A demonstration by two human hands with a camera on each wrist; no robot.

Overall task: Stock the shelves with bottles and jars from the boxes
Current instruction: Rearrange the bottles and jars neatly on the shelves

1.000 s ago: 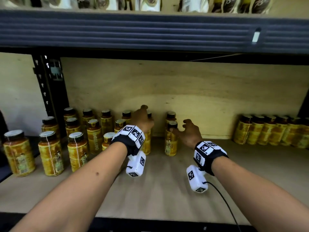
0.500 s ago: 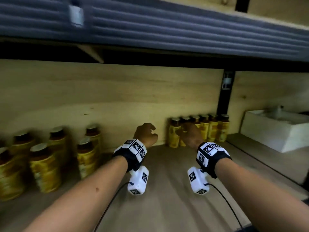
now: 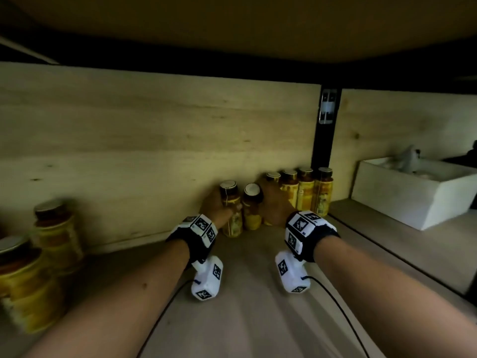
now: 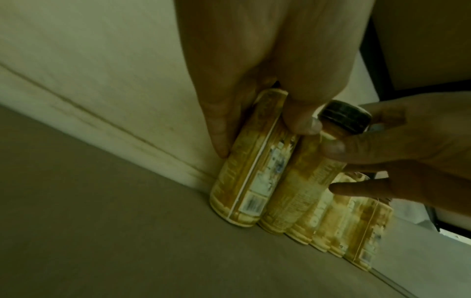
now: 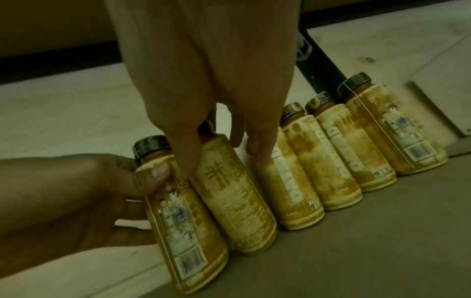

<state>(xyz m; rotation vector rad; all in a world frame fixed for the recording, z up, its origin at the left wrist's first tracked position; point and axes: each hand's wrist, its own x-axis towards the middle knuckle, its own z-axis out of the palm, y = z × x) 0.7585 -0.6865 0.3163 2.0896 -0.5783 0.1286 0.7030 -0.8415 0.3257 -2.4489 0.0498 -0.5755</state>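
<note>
Two yellow-labelled bottles with dark caps stand side by side at the left end of a row of like bottles [image 3: 304,192] against the shelf's back wall. My left hand [image 3: 220,205] grips the left bottle [image 3: 233,218], thumb in front and fingers behind; the left wrist view shows this bottle [image 4: 251,171] with its base on the shelf board. My right hand [image 3: 269,201] grips the right bottle [image 3: 251,213] just below the cap. In the right wrist view its thumb and fingers straddle that bottle [image 5: 237,201], next to the left-hand bottle [image 5: 183,221].
Several larger jars [image 3: 55,231] stand blurred at the far left. A white box [image 3: 413,195] sits on the neighbouring shelf bay, past a black upright post [image 3: 322,140]. The upper shelf hangs low overhead. Bare wooden shelf board [image 3: 245,293] lies under my forearms.
Both hands have carried their bottles rightwards from the left cluster to the left end of the right-hand row. The head view has swung right and come closer.
</note>
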